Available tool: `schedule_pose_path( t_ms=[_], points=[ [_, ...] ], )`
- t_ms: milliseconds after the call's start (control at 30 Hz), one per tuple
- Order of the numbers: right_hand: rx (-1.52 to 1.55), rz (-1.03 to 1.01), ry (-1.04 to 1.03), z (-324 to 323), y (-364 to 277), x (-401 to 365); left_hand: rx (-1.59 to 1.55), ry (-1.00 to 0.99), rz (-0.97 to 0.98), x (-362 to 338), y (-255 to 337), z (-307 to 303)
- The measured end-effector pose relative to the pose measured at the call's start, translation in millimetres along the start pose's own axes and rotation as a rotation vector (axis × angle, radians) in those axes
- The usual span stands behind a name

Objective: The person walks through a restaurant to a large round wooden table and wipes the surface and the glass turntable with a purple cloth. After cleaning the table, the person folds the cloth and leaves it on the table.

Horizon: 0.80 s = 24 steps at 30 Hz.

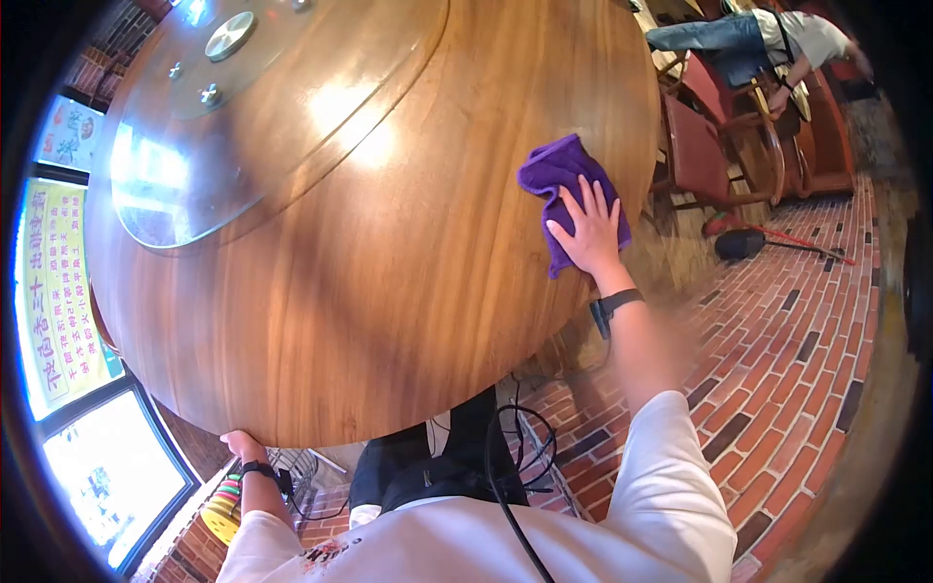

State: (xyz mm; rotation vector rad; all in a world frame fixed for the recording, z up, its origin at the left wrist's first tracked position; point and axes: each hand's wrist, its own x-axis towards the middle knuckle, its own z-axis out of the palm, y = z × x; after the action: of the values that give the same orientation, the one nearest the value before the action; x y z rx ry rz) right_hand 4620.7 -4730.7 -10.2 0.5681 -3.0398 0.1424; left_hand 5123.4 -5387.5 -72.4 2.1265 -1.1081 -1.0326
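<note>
A purple cloth lies rumpled on the round wooden table, close to its right edge. My right hand is flat on top of it, open, with the fingers spread and pointing away from me. Part of the cloth's near side is hidden under the palm. At the table's near left rim is my left hand, with a dark band on the wrist; most of its fingers are hidden.
A glass turntable with a metal hub covers the table's far left. To the right stand red-padded chairs, a long-handled dustpan and a person bending over. A black cable hangs before me.
</note>
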Motion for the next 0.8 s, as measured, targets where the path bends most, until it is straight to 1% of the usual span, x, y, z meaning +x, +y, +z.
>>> schedule_pose_path(
  t_ms=[100, 200, 267, 300, 333, 400, 500, 533, 633, 700, 800],
  points=[
    [0.014, 0.017, 0.039, 2, -17, -16, 0.019, 0.016, 0.044, 8, -4, -1],
    [0.026, 0.029, 0.012, -7, -57, -64, 0.021, 0.001, 0.048, -12, 3, 0],
    [0.070, -0.016, -0.062, -18, -89, -108, 0.013, 0.009, 0.060, 15, -6, -2],
    [0.082, -0.033, -0.060, -15, -100, -130, 0.009, 0.016, 0.061, 24, -16, -2],
    [0.088, -0.043, -0.085, -16, -110, -147, -0.007, 0.012, 0.042, 18, -16, -1],
    [0.089, -0.030, -0.130, -14, -115, -157, -0.018, 0.004, 0.012, -24, 9, 0],
    [0.117, -0.078, -0.132, -16, -100, -143, -0.014, 0.028, 0.046, 4, -7, 0],
    [0.112, -0.072, -0.144, -19, -92, -133, -0.013, 0.031, 0.057, 12, -12, -2],
    [0.051, 0.002, -0.048, -8, -56, -99, 0.134, 0.134, 0.040, 10, -7, 0],
    [-0.002, 0.064, 0.011, 0, -30, -71, 0.064, 0.079, 0.028, 3, -4, 1],
    [-0.053, 0.176, 0.037, 5, 1, -30, 0.018, -0.001, 0.030, 8, -8, -2]
  ],
)
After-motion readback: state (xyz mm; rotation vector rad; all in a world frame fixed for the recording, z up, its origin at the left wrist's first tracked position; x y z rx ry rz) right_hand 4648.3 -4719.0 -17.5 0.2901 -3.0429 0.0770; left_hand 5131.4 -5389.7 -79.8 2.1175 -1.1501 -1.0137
